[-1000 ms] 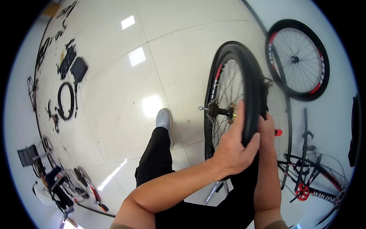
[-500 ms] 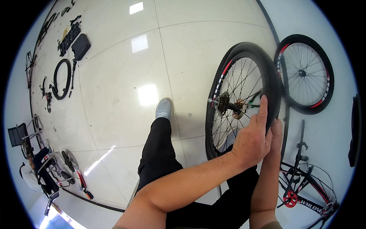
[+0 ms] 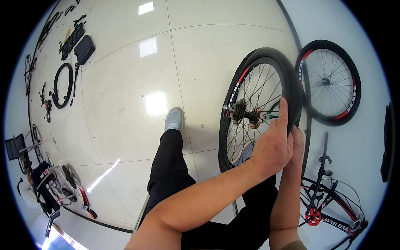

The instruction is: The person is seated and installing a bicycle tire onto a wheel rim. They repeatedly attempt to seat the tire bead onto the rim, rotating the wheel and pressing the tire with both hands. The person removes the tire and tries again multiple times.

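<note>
My left hand (image 3: 273, 148) grips the near right side of a black tyre (image 3: 291, 91) on a bicycle wheel, its index finger stretched along the rubber. My right hand (image 3: 296, 143) is closed on the same tyre from behind and is partly hidden by my left. The wheel has a black rim (image 3: 244, 76) with red and white markings, thin spokes, and a cog cassette (image 3: 238, 110) at the hub. It is held tilted at my right, above my grey-shod foot. Behind the spokes, a green and black object (image 3: 273, 110) shows, too obscured to identify.
A second wheel (image 3: 350, 62) lies at the upper right, a black and red bike frame (image 3: 333, 202) below it. On the left are scattered black parts (image 3: 84, 49), a loose tyre (image 3: 57, 85) and a folded metal-framed item (image 3: 46, 187). My left shoe (image 3: 173, 120) is on the tiled floor.
The wheel has turned to show more of its spoked face. Both hands stay on the tyre; my left hand has shifted rightward from a second ago. The whole view has shifted a little.
</note>
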### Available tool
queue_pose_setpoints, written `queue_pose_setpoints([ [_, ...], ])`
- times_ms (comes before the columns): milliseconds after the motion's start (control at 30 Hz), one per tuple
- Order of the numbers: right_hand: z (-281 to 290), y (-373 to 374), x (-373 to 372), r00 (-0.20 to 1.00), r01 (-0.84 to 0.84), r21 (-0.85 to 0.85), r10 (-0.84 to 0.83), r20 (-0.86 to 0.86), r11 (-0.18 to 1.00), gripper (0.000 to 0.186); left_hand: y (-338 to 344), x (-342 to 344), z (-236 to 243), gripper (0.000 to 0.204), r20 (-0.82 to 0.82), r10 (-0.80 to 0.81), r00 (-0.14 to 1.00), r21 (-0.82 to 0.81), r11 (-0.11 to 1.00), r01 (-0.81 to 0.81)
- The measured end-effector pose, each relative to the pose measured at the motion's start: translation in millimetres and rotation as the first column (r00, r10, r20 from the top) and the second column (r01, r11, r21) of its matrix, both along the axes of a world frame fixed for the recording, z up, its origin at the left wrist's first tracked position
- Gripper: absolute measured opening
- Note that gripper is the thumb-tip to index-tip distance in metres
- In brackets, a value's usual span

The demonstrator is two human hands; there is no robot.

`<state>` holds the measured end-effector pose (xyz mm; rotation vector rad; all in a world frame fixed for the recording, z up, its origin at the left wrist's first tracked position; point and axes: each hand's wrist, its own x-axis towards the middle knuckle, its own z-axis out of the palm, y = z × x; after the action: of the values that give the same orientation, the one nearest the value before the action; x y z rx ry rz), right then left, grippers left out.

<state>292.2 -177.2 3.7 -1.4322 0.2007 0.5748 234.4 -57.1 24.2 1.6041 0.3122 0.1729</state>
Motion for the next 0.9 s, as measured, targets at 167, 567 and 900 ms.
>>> queue_pose_setpoints([
  [167,-5.0,-1.8,4.2,1.000,0.011,-0.080,-0.011,0.004,0.997,0.031,-7.7,3.0,-12.6,0.084,-0.032,-0.003,0.999,0.033,0.999,0.004],
  [567,-3.4,0.2,8.2,0.996,0.087,-0.098,-0.088,-0.008,0.991,0.032,-1.7,-14.6,-3.4,0.069,-0.020,0.159,0.987,-0.052,0.986,-0.160],
  [900,19.0,61.1,-27.4,0.997,0.081,-0.157,-0.079,0.020,0.984,0.036,22.2,-33.5,-8.9,0.069,-0.077,0.260,0.963,0.020,0.966,-0.259],
])
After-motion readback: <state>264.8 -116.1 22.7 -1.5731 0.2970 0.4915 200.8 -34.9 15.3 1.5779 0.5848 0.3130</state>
